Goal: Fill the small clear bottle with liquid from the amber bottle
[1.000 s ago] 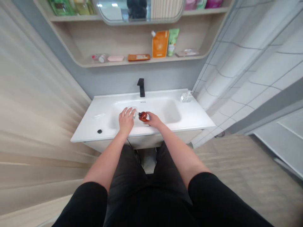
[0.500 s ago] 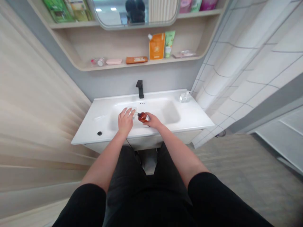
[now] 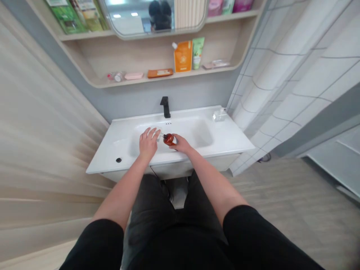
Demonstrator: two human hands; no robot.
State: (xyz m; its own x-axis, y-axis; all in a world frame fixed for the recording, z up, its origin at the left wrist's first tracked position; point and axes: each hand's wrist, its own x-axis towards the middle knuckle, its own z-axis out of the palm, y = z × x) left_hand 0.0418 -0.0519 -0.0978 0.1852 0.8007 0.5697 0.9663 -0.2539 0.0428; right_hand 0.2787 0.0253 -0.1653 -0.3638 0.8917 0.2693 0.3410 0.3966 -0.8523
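Note:
My right hand (image 3: 180,144) is wrapped around a reddish-brown bottle (image 3: 169,139) with a pale label, over the front part of the white sink basin (image 3: 201,132). The bottle lies tilted, its dark neck pointing left. At that neck is a clear container (image 3: 160,135), held in my left hand (image 3: 148,142) with the fingers curved over it; the hand hides most of its shape. Whether the two touch, I cannot tell. On the counter to the left lies a small round black thing (image 3: 118,160).
A black faucet (image 3: 165,107) stands behind the basin. A clear bottle (image 3: 219,114) is on the counter's right end. Above, the shelf (image 3: 126,83) holds an orange pouch (image 3: 183,57), a green tube (image 3: 198,53), a pink bar (image 3: 134,76) and an orange-brown pack (image 3: 160,73).
The camera view has shifted slightly. Both hands keep nearly the same place, with the brown bottle still tilted toward the clear container.

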